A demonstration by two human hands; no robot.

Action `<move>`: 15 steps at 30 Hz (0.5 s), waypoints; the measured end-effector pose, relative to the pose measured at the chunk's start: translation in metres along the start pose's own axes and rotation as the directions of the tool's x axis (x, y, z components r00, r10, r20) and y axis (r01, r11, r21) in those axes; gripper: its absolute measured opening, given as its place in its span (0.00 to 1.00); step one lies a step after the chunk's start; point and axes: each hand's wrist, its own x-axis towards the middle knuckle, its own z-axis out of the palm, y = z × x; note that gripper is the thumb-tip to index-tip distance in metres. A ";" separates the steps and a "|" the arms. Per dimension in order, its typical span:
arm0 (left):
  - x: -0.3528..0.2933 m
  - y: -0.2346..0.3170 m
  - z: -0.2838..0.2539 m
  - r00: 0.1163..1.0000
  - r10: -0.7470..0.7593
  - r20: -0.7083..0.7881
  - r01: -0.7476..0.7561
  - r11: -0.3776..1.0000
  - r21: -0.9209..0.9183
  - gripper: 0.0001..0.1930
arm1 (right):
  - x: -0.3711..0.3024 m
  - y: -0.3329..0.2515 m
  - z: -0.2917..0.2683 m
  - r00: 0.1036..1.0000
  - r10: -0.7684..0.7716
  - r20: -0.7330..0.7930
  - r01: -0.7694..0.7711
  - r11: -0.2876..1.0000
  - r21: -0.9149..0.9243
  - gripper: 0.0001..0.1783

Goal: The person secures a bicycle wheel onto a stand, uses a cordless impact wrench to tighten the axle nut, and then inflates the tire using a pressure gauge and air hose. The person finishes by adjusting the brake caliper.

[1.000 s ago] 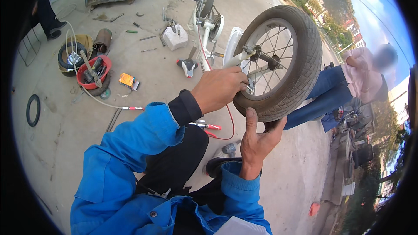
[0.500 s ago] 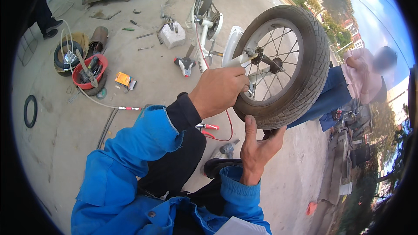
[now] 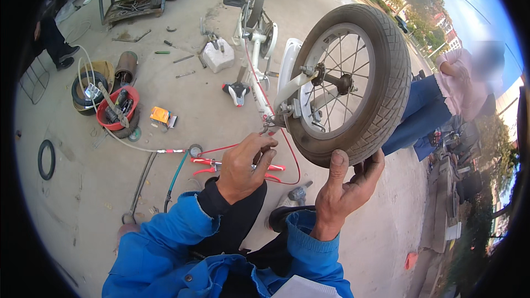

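An upturned small white bicycle (image 3: pixel 257 85) stands before me, its front wheel (image 3: pixel 395 85) raised and closest to me. At the bottom of the black tyre, my right hand (image 3: pixel 343 197) grips the wheel, thumb on the near side and fingers curled behind. My left hand (image 3: pixel 243 168) is off the wheel, below the brake caliper (image 3: pixel 291 111), its thumb and fingers pinched together. Whatever may lie between those fingertips is too small to make out. A red cable (image 3: pixel 287 149) loops down from the frame past red-levered handlebar parts (image 3: pixel 276 169) on the ground.
To the left are a red bowl of tools (image 3: pixel 131 111), a loose tyre (image 3: pixel 46 159), an orange box (image 3: pixel 161 116) and an air hose with a gauge (image 3: pixel 195 149). A white block (image 3: pixel 218 55) lies farther off. Another person (image 3: pixel 461 85) stands behind the wheel at right.
My left hand has drawn back from the wheel's axle area, down and to the left. My right hand stays at the bottom of the tyre. The view has shifted slightly.
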 end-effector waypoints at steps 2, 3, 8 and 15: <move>-0.027 0.001 0.005 0.995 -0.072 0.061 0.076 0.996 -0.052 0.12 | -0.007 0.004 0.002 1.000 0.006 0.003 -0.006 1.000 -0.029 0.37; -0.038 0.001 0.010 0.991 -0.100 0.094 0.108 0.990 -0.089 0.12 | -0.013 0.007 0.006 1.000 0.011 0.018 -0.011 1.000 -0.002 0.36; -0.079 -0.012 0.036 0.976 -0.182 0.123 0.205 0.954 -0.220 0.14 | -0.043 0.035 0.025 0.954 0.194 0.227 -0.166 0.976 -0.138 0.29; -0.109 -0.025 0.046 0.908 -0.331 0.257 0.370 0.921 -0.123 0.11 | -0.059 0.051 0.019 0.957 0.189 0.221 -0.169 0.980 -0.107 0.34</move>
